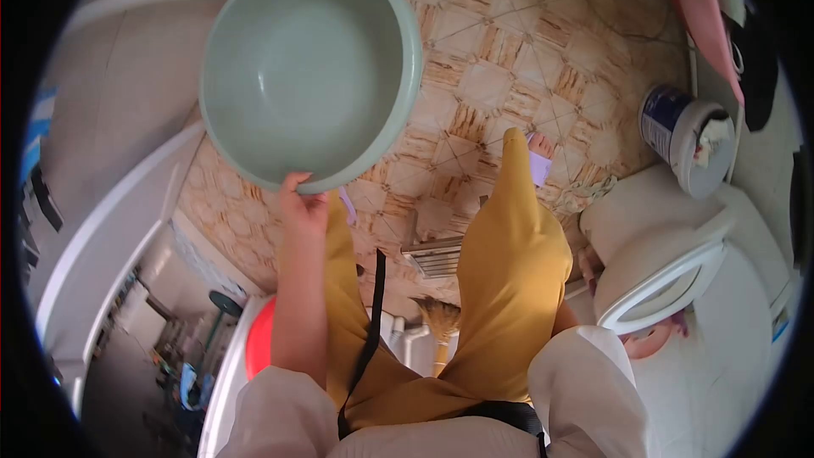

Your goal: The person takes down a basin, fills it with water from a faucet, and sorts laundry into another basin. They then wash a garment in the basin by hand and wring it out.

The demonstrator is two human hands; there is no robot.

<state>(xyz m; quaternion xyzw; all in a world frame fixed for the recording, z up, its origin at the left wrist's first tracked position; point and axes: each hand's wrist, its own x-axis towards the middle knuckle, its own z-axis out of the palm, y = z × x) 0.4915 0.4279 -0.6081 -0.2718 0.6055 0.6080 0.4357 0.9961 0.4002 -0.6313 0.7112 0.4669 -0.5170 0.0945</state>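
Left hand [303, 206] pinches the rim of the green basin [309, 76] at the basin's 6 o'clock, a digit hooked over the inner edge. Basin sits at 11 o'clock in view, open side toward camera; can't tell if its base touches the tile floor [500, 68]. Right hand [588, 265] at 4 o'clock, mostly hidden beside the knee, near the white fixture [627, 229]; can't tell its grip. Bucket [660, 123] tilted between 2 and 3 o'clock, metal grate [437, 258] at 5, broom [441, 319] just below it.
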